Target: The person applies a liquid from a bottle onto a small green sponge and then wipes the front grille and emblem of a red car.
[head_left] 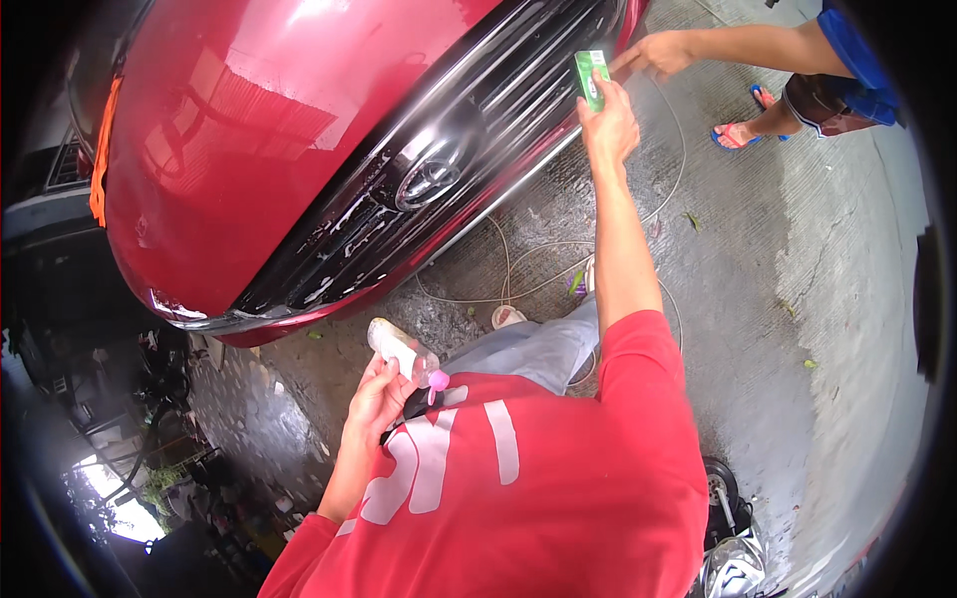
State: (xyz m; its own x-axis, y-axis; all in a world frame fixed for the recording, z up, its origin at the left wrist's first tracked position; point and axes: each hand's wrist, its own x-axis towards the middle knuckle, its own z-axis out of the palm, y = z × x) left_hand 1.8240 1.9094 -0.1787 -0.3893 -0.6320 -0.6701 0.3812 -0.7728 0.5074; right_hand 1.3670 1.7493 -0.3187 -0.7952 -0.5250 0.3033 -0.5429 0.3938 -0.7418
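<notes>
My left hand (373, 402) is wrapped round a clear plastic bottle (403, 351) with a pink cap and a pale label, held low in front of my red shirt. The bottle lies tilted, its cap toward my body. Stretched out ahead to the right, my right hand (610, 128) grips a small green and white box (590, 80) in front of the car's grille. Another person's hand (653, 54) reaches in from the right, its fingers close beside the box; whether they touch it I cannot tell.
A red car (219, 130) with a wet black grille (349, 234) fills the upper left. An orange cloth (104, 149) hangs at its far left side. A thin hose (683, 149) loops over the wet concrete. The other person's sandalled foot (736, 135) stands at the right.
</notes>
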